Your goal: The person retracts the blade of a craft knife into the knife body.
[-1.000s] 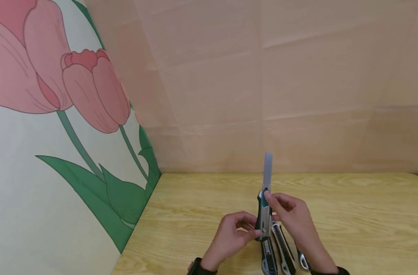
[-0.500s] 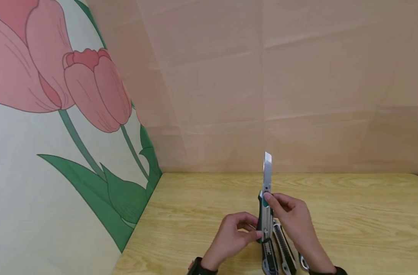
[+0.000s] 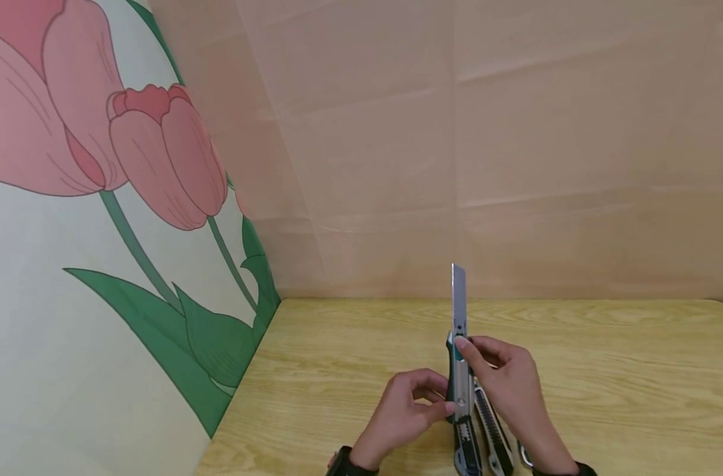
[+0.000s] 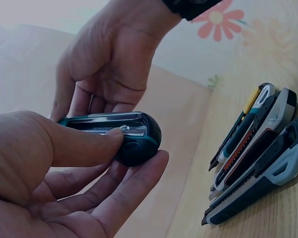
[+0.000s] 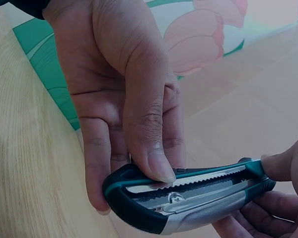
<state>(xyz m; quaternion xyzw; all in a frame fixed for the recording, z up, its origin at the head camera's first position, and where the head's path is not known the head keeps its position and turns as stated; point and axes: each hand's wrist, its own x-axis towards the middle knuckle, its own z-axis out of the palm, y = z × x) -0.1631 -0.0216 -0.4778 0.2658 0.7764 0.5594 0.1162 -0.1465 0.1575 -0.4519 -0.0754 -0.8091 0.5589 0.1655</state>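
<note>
Both hands hold a utility knife (image 3: 461, 383) with a dark green and silver body, its long blade (image 3: 459, 297) extended and pointing up in the head view. My left hand (image 3: 406, 410) pinches the butt end; in the right wrist view the left thumb (image 5: 161, 166) presses beside a small screw. Higher up, near the blade end, my right hand (image 3: 510, 377) grips the body between thumb and fingers. In the left wrist view the rounded butt of the knife faces the camera, and the blade is hidden there.
Several other utility knives lie on the wood-grain table below the hands: a grey and black one (image 4: 268, 173), one with an orange strip (image 4: 256, 141), and one with a yellow part (image 4: 246, 116). A tulip-printed wall (image 3: 159, 165) stands left, brown sheeting (image 3: 367, 132) behind.
The blade tip has shifted slightly left and the held knife has turned a little. Both hands keep their grip in nearly the same place.
</note>
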